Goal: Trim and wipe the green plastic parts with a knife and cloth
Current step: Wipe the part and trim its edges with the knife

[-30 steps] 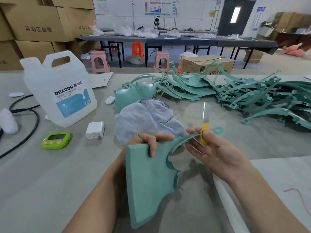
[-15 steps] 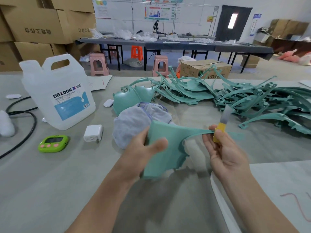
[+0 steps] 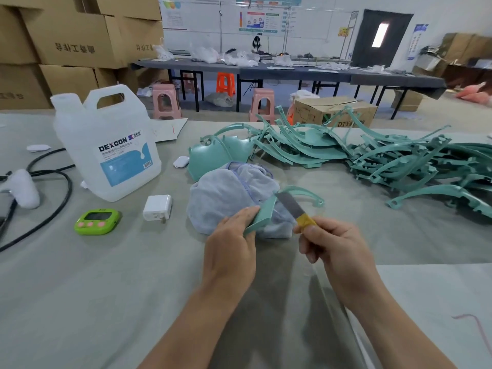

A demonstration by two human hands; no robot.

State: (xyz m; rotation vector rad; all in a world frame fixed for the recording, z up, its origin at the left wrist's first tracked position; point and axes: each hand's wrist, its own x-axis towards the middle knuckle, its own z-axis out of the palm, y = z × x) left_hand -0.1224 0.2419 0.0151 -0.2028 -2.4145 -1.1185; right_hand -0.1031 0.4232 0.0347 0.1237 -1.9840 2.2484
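Trimming, by the look of it: gripping the green part (image 3: 262,214) edge-on in the left hand (image 3: 231,243), just in front of the cloth (image 3: 226,194), pinching the knife (image 3: 294,207) in the right hand (image 3: 331,251), laid against the part's rim. Next, probably: scrape along that rim, away from the left hand; then wipe.

I'm looking into a factory workshop: stacked cardboard cartons (image 3: 80,41) along the wall, a long work table (image 3: 292,72) with plastic stools (image 3: 166,101), posted charts (image 3: 262,20), and heaped green plastic parts (image 3: 386,161) on my table (image 3: 106,288).
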